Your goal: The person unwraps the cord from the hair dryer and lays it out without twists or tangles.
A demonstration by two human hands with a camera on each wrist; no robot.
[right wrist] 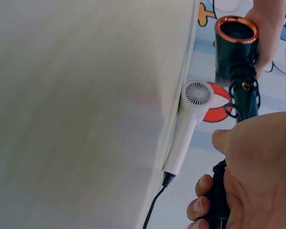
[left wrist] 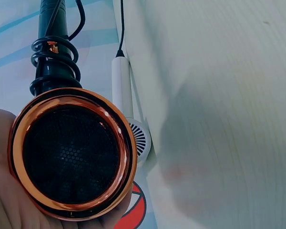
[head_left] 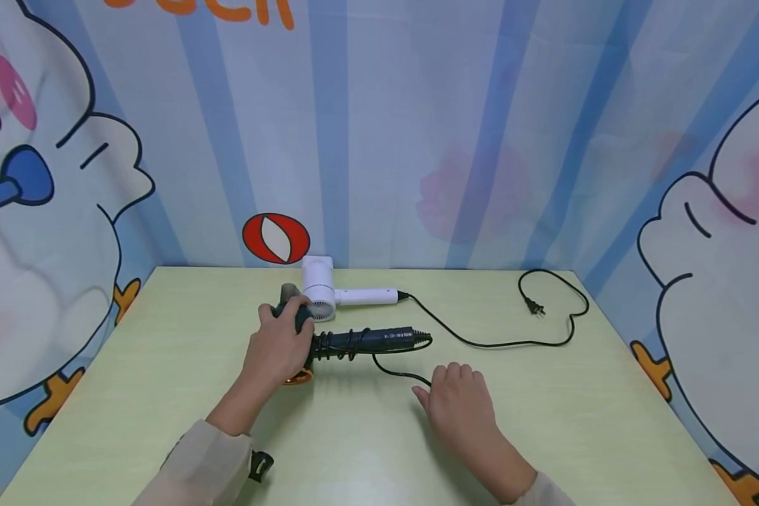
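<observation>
My left hand (head_left: 277, 353) grips the barrel of a dark green hair dryer (head_left: 379, 340) over the table. Its round intake grille (left wrist: 71, 152), ringed in copper, faces the left wrist camera. Around the dryer's handle its black cord (right wrist: 238, 76) is wound in several loops, with a loose length (head_left: 400, 372) running to my right hand (head_left: 462, 407). The fingers of that hand curl around the black plug (right wrist: 220, 195) at the cord's end; the palm hides part of it. Just behind the dark dryer lies a white hair dryer (head_left: 365, 296), its handle pointing right.
The white dryer's black cord (head_left: 493, 345) trails right across the pale table (head_left: 575, 436) and loops back to a plug (head_left: 534, 306) near the far right corner. A blue striped curtain (head_left: 379, 140) with cartoon figures stands along the table's back and sides.
</observation>
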